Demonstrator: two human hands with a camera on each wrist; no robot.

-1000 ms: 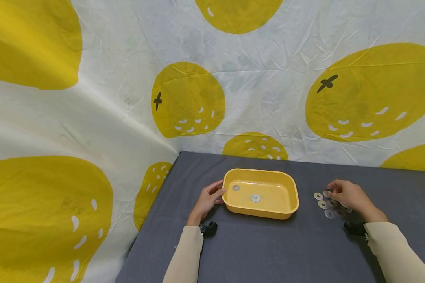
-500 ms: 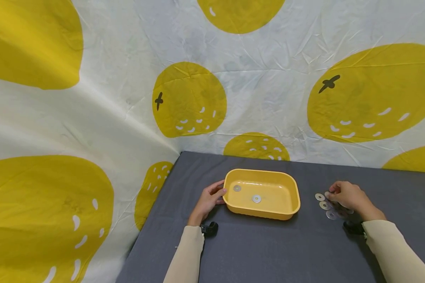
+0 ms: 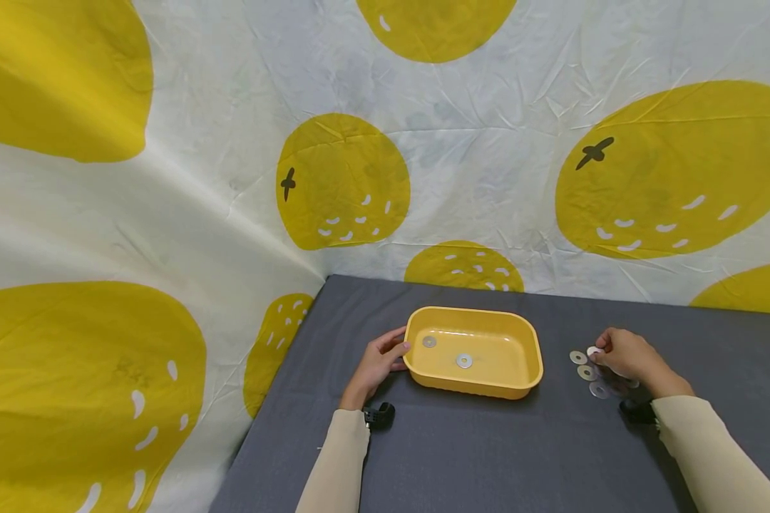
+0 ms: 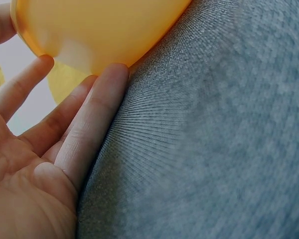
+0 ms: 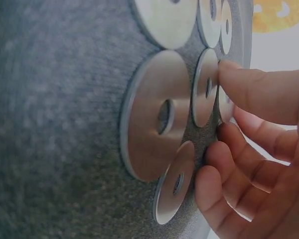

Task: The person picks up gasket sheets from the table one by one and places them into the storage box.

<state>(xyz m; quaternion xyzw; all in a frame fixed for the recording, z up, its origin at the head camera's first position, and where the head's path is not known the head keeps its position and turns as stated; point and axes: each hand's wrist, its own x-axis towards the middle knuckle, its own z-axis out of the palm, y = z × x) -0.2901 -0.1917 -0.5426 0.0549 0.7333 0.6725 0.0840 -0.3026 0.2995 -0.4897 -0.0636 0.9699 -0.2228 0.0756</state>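
Note:
A yellow plastic tray (image 3: 473, 360) stands on grey cloth, with two metal washers (image 3: 464, 361) apart on its floor. At its left end is my left hand (image 3: 373, 365), thumb at the rim and straight, spread fingers against the outer wall; the left wrist view shows the fingertips (image 4: 114, 74) touching the wall. To the tray's right, my right hand (image 3: 630, 356) pinches a flat washer (image 3: 594, 352) between thumb and index finger. Several more washers (image 5: 154, 117) lie on the cloth under and beside that hand, some overlapping; the hand hides part of the group.
A dark grey cloth (image 3: 488, 456) covers the table. White fabric printed with yellow fruit (image 3: 343, 182) hangs behind and to the left. Black wrist cameras (image 3: 380, 415) sit at both wrists.
The pinched washer has tipped up and shows more of its face at the right fingertips. That hand has shifted very slightly left. Left hand and tray stay put.

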